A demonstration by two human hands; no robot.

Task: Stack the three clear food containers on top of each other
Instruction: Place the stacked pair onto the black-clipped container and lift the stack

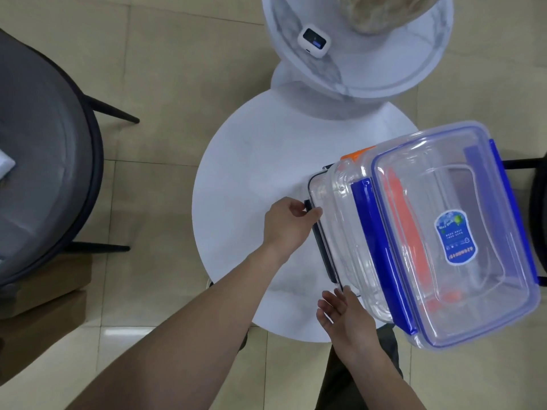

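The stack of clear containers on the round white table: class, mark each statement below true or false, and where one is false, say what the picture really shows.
1. The top container has blue clips. True.
2. The left hand rests on the chair. False: it touches the dark-rimmed bottom container at its left edge.
3. Orange clips show on the middle container. True.
4. The right hand grips the lid of the top container. False: it is open beside the near corner of the stack, low down.
5. A blue label sits on the top lid. True.
6. The small white device lies inside a container. False: it lies on the marble table behind.
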